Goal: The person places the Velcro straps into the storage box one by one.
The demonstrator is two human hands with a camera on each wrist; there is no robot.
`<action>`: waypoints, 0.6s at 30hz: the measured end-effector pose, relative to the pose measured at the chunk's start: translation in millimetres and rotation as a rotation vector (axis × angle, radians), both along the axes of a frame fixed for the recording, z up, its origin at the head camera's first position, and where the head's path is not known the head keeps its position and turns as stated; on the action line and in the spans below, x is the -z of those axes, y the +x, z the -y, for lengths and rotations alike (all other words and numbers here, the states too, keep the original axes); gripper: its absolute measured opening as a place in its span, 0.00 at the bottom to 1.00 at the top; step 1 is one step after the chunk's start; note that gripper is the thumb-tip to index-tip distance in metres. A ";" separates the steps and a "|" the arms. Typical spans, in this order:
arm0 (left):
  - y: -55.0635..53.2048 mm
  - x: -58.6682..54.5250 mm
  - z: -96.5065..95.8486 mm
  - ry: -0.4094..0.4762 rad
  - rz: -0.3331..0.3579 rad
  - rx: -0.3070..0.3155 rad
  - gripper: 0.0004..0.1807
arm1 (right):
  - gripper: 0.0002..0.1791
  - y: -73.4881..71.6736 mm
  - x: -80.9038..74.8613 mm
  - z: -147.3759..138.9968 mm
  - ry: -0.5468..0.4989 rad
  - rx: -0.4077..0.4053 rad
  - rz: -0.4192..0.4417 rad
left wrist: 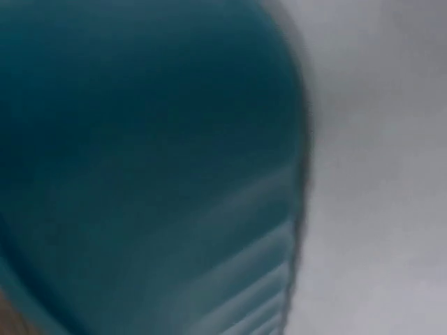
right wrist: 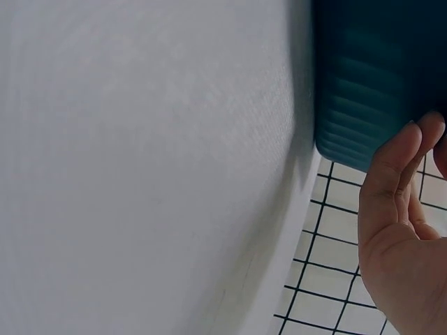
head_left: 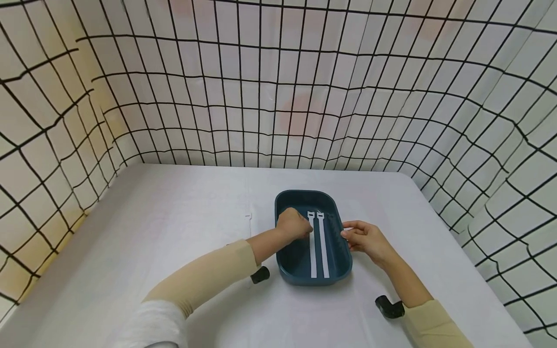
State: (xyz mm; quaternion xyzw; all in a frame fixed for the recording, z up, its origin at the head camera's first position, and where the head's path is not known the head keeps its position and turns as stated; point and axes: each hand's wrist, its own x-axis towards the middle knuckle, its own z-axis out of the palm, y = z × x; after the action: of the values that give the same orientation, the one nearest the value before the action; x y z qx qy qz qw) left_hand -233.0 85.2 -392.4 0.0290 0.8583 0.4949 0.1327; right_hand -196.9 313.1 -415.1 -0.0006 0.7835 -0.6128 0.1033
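Note:
A dark teal tray point(head_left: 292, 279) with rounded corners holds two white straps with slotted heads, a left strap point(head_left: 313, 261) and a right strap point(head_left: 324, 251), lying side by side lengthwise. My left hand point(head_left: 293, 224) reaches over the tray's left rim, its curled fingertips pinching the left strap below its head. At the tray's right rim, my right hand point(head_left: 367, 241) touches the side with thumb and fingertips. The right wrist view shows that thumb point(right wrist: 396, 150) close against the ribbed outer wall. Only the tray's blurred wall point(left wrist: 154, 139) fills most of the left wrist view.
Another thin white strap point(head_left: 249, 223) lies on the white table point(head_left: 196, 203) left of the tray, partly hidden by my left arm. A black wire grid point(head_left: 261, 96) encloses the back and sides. Black wrist-camera mounts point(head_left: 390, 308) stick out beside the forearms.

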 end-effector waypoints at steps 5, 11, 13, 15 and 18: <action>5.6 -10.6 11.9 0.135 -0.004 0.035 0.07 | 0.25 -1.6 1.9 1.6 -0.008 -0.002 0.001; 13.2 -25.7 34.9 0.311 0.037 0.060 0.08 | 0.26 -1.7 2.5 4.4 -0.007 -0.009 0.002; 14.7 -30.2 43.4 0.343 0.055 0.060 0.10 | 0.26 -1.4 1.7 4.1 0.001 -0.012 0.000; 15.8 -33.9 51.5 0.363 0.071 0.062 0.12 | 0.26 -0.8 0.5 3.4 0.008 -0.016 -0.006; 16.2 -37.1 62.4 0.375 0.081 0.058 0.13 | 0.26 -0.7 -0.8 2.4 0.013 -0.025 -0.014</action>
State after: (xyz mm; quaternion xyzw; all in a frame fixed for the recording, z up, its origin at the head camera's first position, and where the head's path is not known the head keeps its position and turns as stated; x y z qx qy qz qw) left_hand -216.8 22.8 -355.2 0.0580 0.7436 0.6430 0.1738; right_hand -197.6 310.7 -414.3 -0.0141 0.7882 -0.6062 0.1054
